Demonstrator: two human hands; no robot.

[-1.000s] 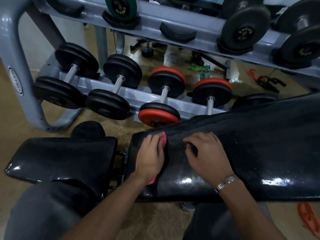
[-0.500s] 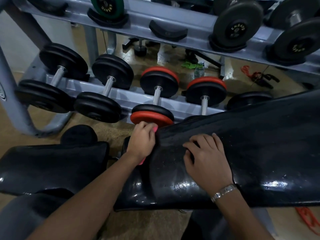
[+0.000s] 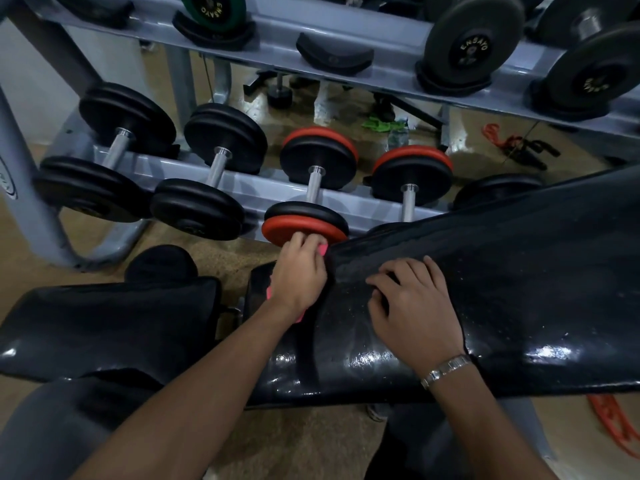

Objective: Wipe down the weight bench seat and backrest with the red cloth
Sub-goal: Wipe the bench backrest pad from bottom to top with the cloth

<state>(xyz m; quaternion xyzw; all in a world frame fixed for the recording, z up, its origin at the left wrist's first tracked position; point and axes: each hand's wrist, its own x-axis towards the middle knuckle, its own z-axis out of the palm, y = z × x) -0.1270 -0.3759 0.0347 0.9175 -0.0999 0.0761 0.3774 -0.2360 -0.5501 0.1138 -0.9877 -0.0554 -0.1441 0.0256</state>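
The black, shiny backrest (image 3: 519, 289) runs from the centre to the right, tilted up at the right. The black seat pad (image 3: 104, 323) lies at the left, with a gap between them. My left hand (image 3: 299, 275) presses the red cloth (image 3: 322, 250) against the backrest's far left corner. Only small edges of the cloth show beside the fingers and under the wrist. My right hand (image 3: 412, 310) rests flat on the backrest just right of it, fingers slightly curled, holding nothing. A metal watch sits on that wrist.
A grey dumbbell rack (image 3: 242, 192) stands right behind the bench, with black and red-rimmed dumbbells (image 3: 304, 223) almost touching my left hand. My grey-clad knees are at the bottom. An orange item (image 3: 616, 431) lies on the floor at the lower right.
My left hand has slid the cloth away from me, from the near part of the backrest end up to its far corner. My right hand has stayed in place.
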